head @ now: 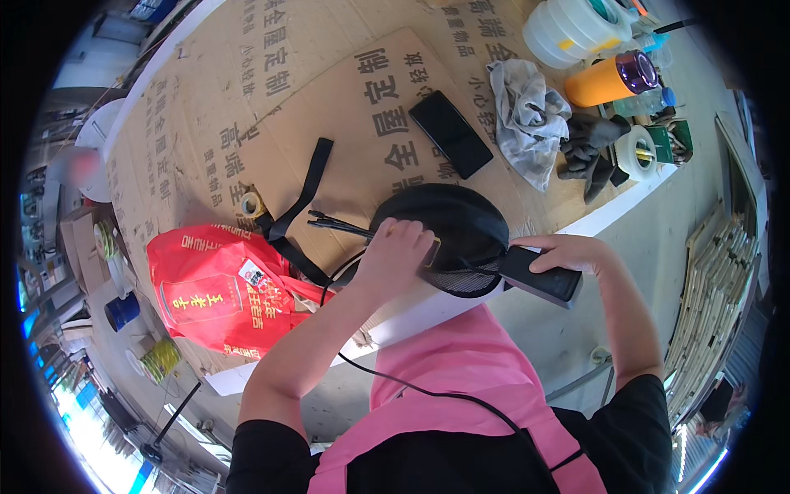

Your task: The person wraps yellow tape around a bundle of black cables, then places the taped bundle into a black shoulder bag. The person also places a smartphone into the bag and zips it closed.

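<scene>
My left hand (398,253) is curled over the near left side of a round black case (441,216) with a mesh pocket (472,283). Black cables (339,223) with plugs at their ends stick out from under its fingers. A small dark piece with a yellow edge (436,250) shows beside the knuckles, mostly hidden. In my right hand (565,254) is a black box (543,278) like a power bank, held past the table's front edge and against the right side of the case. A thin black cord (426,392) runs across my pink apron (457,370).
Cardboard (333,105) bearing print covers the table. On it lie a smartphone (452,134), a black strap (311,179), a tape roll (251,204) and a red bag (216,290). To the right are a grey cloth (528,117), dark gloves (589,145), an orange bottle (598,82) and a plastic jug (565,31).
</scene>
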`<state>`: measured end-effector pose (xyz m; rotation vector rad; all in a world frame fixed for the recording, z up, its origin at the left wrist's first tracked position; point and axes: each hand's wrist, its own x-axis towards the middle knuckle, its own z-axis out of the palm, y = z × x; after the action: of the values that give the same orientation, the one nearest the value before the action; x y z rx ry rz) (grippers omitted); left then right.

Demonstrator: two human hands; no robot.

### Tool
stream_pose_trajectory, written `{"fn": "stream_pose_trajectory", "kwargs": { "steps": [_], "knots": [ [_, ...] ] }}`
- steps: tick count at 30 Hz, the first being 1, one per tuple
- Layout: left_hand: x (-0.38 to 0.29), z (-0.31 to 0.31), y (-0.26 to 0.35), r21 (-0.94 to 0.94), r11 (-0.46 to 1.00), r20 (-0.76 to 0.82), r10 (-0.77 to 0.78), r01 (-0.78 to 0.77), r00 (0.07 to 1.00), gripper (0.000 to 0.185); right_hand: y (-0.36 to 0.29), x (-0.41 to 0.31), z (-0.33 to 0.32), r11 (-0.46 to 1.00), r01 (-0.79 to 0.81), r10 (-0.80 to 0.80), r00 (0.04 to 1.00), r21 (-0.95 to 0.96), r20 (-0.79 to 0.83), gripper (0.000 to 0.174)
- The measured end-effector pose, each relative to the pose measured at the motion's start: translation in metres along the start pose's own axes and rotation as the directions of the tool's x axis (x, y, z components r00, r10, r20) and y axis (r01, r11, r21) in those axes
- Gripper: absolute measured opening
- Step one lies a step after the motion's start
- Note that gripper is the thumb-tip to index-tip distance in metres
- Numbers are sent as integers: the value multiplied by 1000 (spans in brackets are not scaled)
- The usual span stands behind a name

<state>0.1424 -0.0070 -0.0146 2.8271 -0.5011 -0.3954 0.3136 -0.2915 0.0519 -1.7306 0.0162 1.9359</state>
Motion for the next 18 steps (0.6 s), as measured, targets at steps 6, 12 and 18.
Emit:
{"fn": "stream_pose_trajectory", "kwargs": {
  "steps": [6, 12, 18],
  "knots": [
    [20, -27, 38, -429, 900, -155, 2, -69, 988, 64, 11, 18, -18, 969, -187, 158, 972, 162, 175, 55],
    [45, -45, 104, -686, 698, -325, -44, -204, 945, 84, -26, 57, -18, 944, -245, 280, 948, -219, 148, 32],
    [50, -30, 112, -655, 755, -375, -362, 33, 853, 84, -65, 62, -4, 936, -236, 274, 954, -262, 120, 30]
  ]
}}
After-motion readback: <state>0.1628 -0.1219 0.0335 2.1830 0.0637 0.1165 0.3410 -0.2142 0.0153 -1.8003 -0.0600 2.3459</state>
